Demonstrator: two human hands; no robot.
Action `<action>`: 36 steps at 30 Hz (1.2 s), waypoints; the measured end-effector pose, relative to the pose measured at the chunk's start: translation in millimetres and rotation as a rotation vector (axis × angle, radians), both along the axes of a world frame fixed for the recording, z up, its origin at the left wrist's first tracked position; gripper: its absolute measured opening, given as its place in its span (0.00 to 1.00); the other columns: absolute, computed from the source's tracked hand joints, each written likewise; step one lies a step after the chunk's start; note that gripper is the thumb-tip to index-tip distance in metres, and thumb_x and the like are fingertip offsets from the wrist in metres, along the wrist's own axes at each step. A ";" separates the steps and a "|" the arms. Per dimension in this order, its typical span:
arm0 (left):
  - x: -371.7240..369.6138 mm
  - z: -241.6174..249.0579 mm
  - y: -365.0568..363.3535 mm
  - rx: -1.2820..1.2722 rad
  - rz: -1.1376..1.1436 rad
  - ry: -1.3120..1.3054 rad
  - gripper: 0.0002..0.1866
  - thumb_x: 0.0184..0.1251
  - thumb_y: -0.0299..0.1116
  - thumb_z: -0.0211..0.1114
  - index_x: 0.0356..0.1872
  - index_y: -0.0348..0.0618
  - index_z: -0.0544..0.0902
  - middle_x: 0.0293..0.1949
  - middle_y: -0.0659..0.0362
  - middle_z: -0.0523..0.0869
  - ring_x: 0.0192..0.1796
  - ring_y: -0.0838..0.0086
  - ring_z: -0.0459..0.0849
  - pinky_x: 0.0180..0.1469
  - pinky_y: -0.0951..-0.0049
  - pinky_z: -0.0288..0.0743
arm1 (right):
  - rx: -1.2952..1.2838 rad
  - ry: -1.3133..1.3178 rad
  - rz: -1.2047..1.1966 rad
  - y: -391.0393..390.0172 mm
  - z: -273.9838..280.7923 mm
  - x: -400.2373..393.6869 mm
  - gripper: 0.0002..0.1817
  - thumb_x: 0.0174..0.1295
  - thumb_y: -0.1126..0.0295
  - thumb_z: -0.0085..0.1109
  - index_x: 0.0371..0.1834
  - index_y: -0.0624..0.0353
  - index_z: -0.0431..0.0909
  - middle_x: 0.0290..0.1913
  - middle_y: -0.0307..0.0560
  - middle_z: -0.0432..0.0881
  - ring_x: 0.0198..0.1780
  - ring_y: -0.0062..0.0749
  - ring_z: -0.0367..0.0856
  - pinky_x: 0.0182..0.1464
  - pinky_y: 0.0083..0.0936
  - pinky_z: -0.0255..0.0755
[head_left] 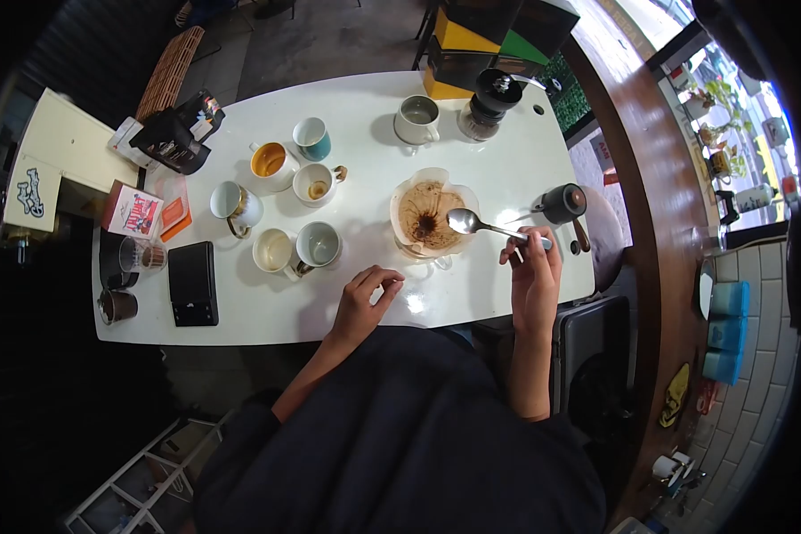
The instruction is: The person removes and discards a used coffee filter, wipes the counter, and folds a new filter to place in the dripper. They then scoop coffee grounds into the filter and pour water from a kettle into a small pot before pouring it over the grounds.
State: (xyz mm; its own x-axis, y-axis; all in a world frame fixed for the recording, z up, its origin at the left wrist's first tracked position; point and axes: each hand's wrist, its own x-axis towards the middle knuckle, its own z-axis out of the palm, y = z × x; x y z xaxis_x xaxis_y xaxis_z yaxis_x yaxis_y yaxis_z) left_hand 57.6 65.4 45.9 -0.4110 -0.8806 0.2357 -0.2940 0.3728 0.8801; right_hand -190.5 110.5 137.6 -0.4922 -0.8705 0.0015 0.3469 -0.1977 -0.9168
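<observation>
My right hand [537,265] holds a metal spoon [497,230] by its handle. The spoon's bowl hangs over the right rim of a coffee dripper lined with a paper filter [402,214]. Brown coffee grounds [430,224] coat the filter's inside, with a darker spot near the middle. Below the dripper, a clear glass part [441,262] shows; the rest of it is hidden. My left hand [368,301] is at the table's front edge, left of the dripper, its fingers curled together and nothing visible in them.
Several cups [319,243] stand left of the dripper on the white table [365,116]. A black scale [193,283] lies farther left. Behind the dripper are a grey mug [416,120] and a coffee grinder [488,107]. A dark cylindrical container [563,204] stands at the right.
</observation>
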 end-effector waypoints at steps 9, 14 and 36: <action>5.4 -2.9 8.6 0.012 0.006 0.065 0.04 0.65 0.22 0.71 0.39 0.39 0.85 0.34 0.58 0.88 0.35 0.72 0.87 0.40 0.73 0.78 | -0.077 1.137 -0.168 -6.6 9.5 16.7 0.03 0.64 0.82 0.59 0.38 0.65 0.76 0.42 0.49 0.74 0.44 0.36 0.75 0.47 0.31 0.71; 2.4 0.6 9.0 -0.014 0.070 0.051 0.05 0.65 0.22 0.72 0.38 0.38 0.84 0.32 0.58 0.85 0.33 0.70 0.87 0.39 0.70 0.79 | -0.191 1.421 -0.028 -18.9 -1.4 9.9 0.08 0.53 0.85 0.64 0.35 0.64 0.78 0.42 0.50 0.75 0.44 0.46 0.74 0.46 0.39 0.70; -38.4 30.9 88.3 -0.036 0.345 -0.017 0.02 0.67 0.22 0.69 0.37 0.35 0.84 0.32 0.56 0.85 0.32 0.71 0.83 0.38 0.72 0.76 | -0.010 -0.314 0.233 -17.9 -18.8 -47.6 0.08 0.80 0.63 0.50 0.45 0.56 0.72 0.38 0.38 0.72 0.40 0.26 0.72 0.45 0.27 0.67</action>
State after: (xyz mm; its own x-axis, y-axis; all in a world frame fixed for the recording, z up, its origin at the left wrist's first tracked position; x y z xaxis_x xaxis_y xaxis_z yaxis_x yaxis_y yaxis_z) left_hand 19.3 153.7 76.8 -0.0942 -0.9596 0.2650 -0.4225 0.2796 0.8622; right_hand -238.1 92.5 118.8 -0.2590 -0.9598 -0.1085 0.6469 -0.0889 -0.7574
